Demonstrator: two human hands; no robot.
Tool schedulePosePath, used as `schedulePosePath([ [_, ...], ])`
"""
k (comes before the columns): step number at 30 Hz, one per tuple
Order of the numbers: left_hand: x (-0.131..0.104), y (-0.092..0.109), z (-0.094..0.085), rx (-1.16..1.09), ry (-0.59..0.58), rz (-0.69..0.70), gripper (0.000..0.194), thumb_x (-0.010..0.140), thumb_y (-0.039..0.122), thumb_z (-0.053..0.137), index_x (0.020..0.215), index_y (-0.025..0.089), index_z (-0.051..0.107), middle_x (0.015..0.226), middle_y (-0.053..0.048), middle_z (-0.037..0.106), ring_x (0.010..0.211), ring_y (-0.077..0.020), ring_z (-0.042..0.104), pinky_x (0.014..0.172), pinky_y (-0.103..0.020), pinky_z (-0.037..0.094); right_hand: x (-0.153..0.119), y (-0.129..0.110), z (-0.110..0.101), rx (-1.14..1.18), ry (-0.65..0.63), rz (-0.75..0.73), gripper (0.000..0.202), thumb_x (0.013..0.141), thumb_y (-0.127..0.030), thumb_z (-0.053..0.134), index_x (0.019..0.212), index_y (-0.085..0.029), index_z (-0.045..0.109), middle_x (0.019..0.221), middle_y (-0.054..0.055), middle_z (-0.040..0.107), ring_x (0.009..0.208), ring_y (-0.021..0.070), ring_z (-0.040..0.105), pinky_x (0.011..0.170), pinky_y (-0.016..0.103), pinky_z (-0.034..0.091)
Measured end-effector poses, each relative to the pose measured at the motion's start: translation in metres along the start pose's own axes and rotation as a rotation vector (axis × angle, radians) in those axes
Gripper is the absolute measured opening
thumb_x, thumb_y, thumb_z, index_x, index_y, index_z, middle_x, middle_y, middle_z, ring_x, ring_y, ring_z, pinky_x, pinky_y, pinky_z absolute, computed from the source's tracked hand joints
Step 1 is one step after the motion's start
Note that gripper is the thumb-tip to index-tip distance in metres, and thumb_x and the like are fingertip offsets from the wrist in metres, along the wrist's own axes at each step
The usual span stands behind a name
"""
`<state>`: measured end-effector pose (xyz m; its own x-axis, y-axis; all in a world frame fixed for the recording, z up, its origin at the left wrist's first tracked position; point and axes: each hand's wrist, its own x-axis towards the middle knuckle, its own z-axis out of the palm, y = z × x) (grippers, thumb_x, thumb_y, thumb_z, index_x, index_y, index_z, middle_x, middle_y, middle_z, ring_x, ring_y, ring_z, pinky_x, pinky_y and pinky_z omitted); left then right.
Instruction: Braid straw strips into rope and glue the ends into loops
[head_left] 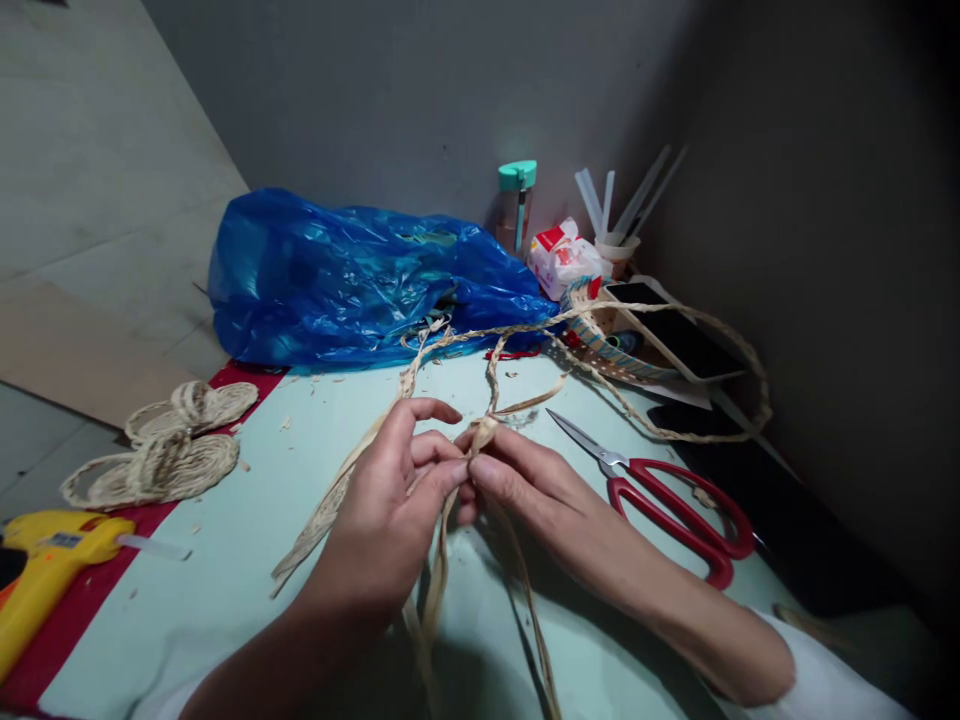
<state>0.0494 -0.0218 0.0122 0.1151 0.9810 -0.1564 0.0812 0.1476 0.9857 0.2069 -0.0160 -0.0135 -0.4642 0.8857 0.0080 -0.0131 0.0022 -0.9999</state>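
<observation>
Tan fibre strands meet between my two hands at the middle of the view, with a braided cord [493,375] rising from them. My left hand [401,490] pinches strands between thumb and fingers, its index finger raised and bent. Fingertips touching it, my right hand [525,480] grips the lower end of the braid. Loose strands [527,590] hang below both hands. A long braided cord [694,436] loops out to the right. Another bundle of flat strands [319,525] lies left of my left hand. Red-handled scissors [675,510] rest partly open beside my right forearm.
A blue plastic bag [360,285] lies at the back. Woven sandals [180,450] and a yellow glue gun [64,560] are on the left. Behind on the right stand a teal-lidded bottle [517,200], a tissue pack [562,255], a cup of sticks [619,245] and a basket [607,345] beside a phone [679,330].
</observation>
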Motion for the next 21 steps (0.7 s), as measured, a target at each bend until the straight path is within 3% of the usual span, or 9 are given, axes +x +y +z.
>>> schedulePosePath([
  [4, -0.001, 0.003, 0.002, 0.005, 0.002, 0.0, 0.022, 0.082, 0.02, 0.061, 0.101, 0.022, 0.051, 0.065, 0.006, 0.062, 0.063, -0.0119, 0.06, 0.062, -0.023, 0.042, -0.006, -0.007, 0.005, -0.187, 0.013, 0.011, 0.025, 0.103, -0.039, 0.036, 0.094, -0.021, 0.051, 0.082, -0.001, 0.057, 0.076, 0.0132, 0.054, 0.073, 0.027, 0.039],
  [7, -0.003, 0.003, 0.004, -0.024, 0.043, 0.005, 0.02, 0.081, 0.018, 0.06, 0.099, 0.021, 0.053, 0.065, 0.006, 0.06, 0.061, -0.0105, 0.058, 0.061, -0.022, 0.042, -0.008, -0.011, 0.009, -0.406, 0.054, -0.067, 0.02, 0.101, -0.035, 0.04, 0.092, -0.02, 0.051, 0.09, 0.002, 0.06, 0.081, 0.0151, 0.054, 0.073, 0.028, 0.038],
  [10, -0.004, 0.004, 0.004, -0.037, 0.049, 0.013, 0.021, 0.08, 0.02, 0.062, 0.099, 0.021, 0.054, 0.064, 0.006, 0.059, 0.06, -0.0106, 0.056, 0.06, -0.022, 0.041, -0.011, -0.012, 0.011, -0.541, 0.079, -0.164, 0.014, 0.098, -0.03, 0.044, 0.092, -0.02, 0.051, 0.082, 0.001, 0.058, 0.071, 0.0139, 0.053, 0.066, 0.027, 0.036],
  [17, -0.008, 0.005, 0.003, -0.034, 0.075, 0.073, 0.019, 0.077, 0.019, 0.064, 0.096, 0.02, 0.059, 0.059, 0.006, 0.058, 0.058, -0.0102, 0.054, 0.06, -0.021, 0.042, -0.011, -0.006, 0.008, -0.578, 0.126, -0.273, 0.021, 0.1, -0.028, 0.044, 0.082, -0.021, 0.051, 0.065, -0.004, 0.052, 0.054, 0.0098, 0.048, 0.054, 0.023, 0.033],
  [21, -0.009, 0.003, 0.003, 0.023, 0.112, 0.15, 0.015, 0.077, 0.017, 0.064, 0.092, 0.019, 0.067, 0.068, 0.002, 0.065, 0.061, -0.011, 0.058, 0.062, -0.022, 0.048, -0.01, -0.003, 0.006, -0.551, 0.121, -0.338, 0.019, 0.1, -0.026, 0.046, 0.087, -0.021, 0.059, 0.074, -0.003, 0.063, 0.061, 0.0086, 0.056, 0.059, 0.02, 0.038],
])
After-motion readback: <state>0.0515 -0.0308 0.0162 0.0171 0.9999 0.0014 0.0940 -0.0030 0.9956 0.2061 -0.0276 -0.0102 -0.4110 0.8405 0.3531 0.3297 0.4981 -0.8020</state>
